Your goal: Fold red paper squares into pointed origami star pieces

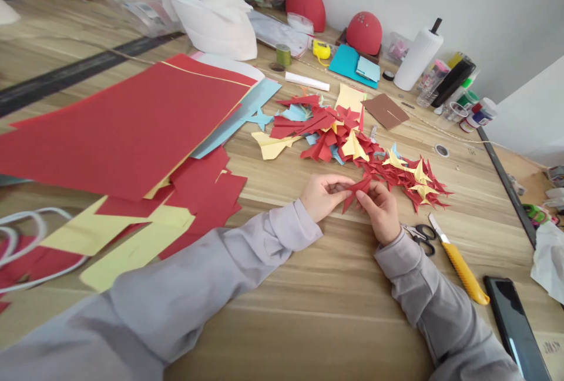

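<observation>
We are working at a wooden counter (282,334), with a folded red paper piece (356,188) held between both hands, which are closed on it: our left hand (324,197) is gripping one side with curled fingers, and our right hand (381,212) is pinching the other. Directly ahead, a loose pile of folded paper shapes (348,140) in red, yellow and light blue is lying on the counter, its nearest points close to the held piece. Just beside our right hand, black-handled scissors (420,237) are lying near a yellow utility knife (460,272), with a dark smartphone (513,328) further right. Left of our hands, a stack of red paper sheets (118,128) is resting over light blue and yellow sheets, while a red domed form (363,33) and a white roll (418,57) are standing farther back near the wall.
</observation>
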Demonstrator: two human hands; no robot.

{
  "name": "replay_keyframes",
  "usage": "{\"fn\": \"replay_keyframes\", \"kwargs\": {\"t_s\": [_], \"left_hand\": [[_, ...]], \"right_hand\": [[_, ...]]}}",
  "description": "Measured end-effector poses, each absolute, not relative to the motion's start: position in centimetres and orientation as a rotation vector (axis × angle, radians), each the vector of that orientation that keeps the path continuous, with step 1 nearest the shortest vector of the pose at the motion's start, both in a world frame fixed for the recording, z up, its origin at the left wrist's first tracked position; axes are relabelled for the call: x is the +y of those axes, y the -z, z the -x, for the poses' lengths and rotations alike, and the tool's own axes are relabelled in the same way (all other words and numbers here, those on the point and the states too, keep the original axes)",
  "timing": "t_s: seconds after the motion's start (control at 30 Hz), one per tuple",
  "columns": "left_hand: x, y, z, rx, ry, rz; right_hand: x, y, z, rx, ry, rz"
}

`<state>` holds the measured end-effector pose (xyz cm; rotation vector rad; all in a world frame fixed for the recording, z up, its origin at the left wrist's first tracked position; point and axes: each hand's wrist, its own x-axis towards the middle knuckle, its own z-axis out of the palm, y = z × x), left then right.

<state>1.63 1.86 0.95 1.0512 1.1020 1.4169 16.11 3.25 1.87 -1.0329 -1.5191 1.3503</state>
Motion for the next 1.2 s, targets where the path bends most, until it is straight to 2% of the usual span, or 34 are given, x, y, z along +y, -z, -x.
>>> {"fn": "replay_keyframes", "kwargs": {"t_s": [0.2,0.53,1.2], "left_hand": [[1.7,-1.0,-1.6,1.151,-1.409,-1.086],[0.9,-0.7,-1.7,1.098,-1.472,-1.567],[0.3,-1.2,-2.2,1.195,-1.437,-1.394]], "right_hand": [[3.5,-1.6,-16.4,-1.499,-1.363,1.049],[3.8,-1.1,-16.8,-1.34,-1.421,1.044],[3.7,-1.4,-16.7,-1.408,-1.458,1.1]]}}
